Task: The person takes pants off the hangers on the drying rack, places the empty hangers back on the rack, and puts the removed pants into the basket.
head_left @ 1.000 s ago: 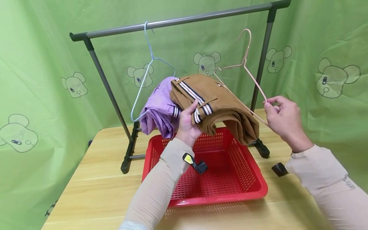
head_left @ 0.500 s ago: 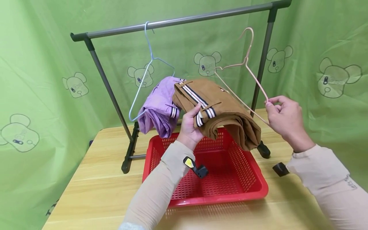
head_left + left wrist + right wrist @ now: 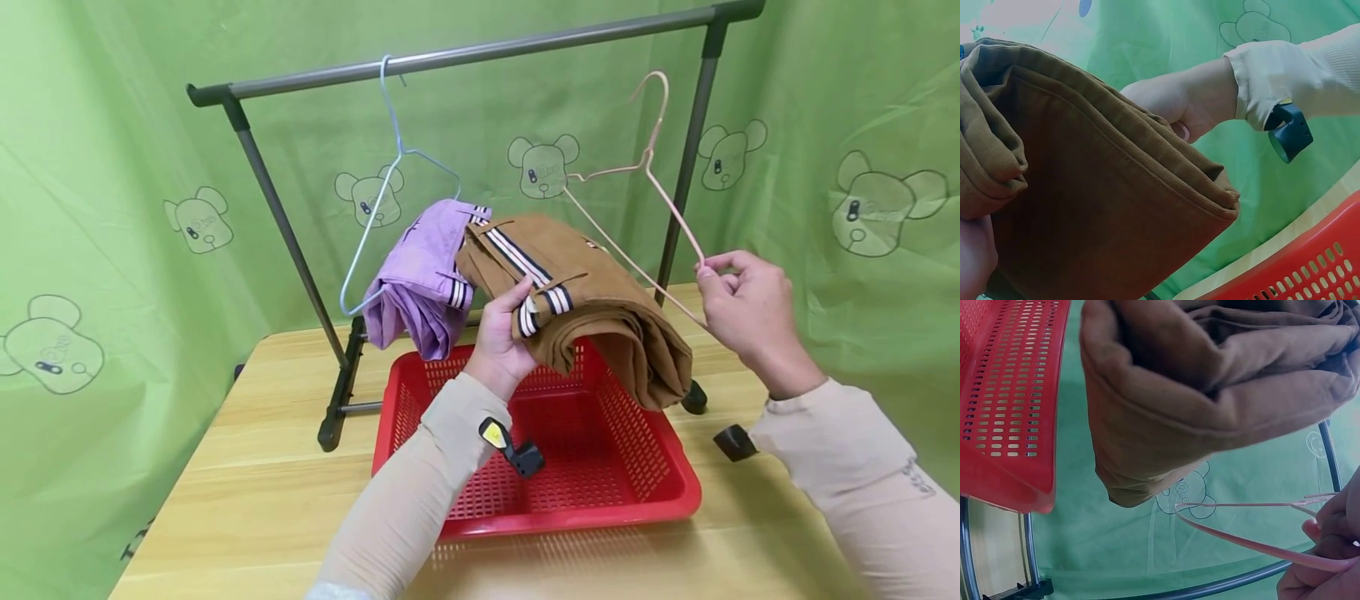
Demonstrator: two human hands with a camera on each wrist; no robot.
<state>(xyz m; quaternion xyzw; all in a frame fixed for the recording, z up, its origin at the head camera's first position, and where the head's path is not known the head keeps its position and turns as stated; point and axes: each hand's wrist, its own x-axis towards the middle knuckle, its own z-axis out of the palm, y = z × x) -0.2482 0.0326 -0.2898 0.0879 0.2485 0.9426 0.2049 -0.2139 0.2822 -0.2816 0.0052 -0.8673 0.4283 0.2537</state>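
My left hand point(image 3: 502, 346) grips a folded pair of brown pants point(image 3: 577, 258) by its striped waistband, thumb on top. The folded legs droop to the right above the red basket. At the right, my right hand point(image 3: 750, 317) pinches the lower corner of a pink wire hanger point(image 3: 678, 220). The hanger's hook stands below the rail, attached to nothing, and its bottom bar passes behind the brown pants. In the left wrist view, the brown pants point(image 3: 1104, 181) partly cover my right hand point(image 3: 1166, 100). Purple pants point(image 3: 427, 267) hang folded over a blue hanger point(image 3: 397, 129) on the rail.
A grey clothes rack point(image 3: 517, 52) with black joints stands on the wooden table point(image 3: 262, 467). Beneath my hands is a red perforated basket point(image 3: 570, 521). Green curtain point(image 3: 105, 167) with bear drawings surrounds the table at the back and sides.
My left hand has moved slightly right with the brown pants, whose folded end has dropped lower. The right hand and pink hanger have shifted only slightly right.
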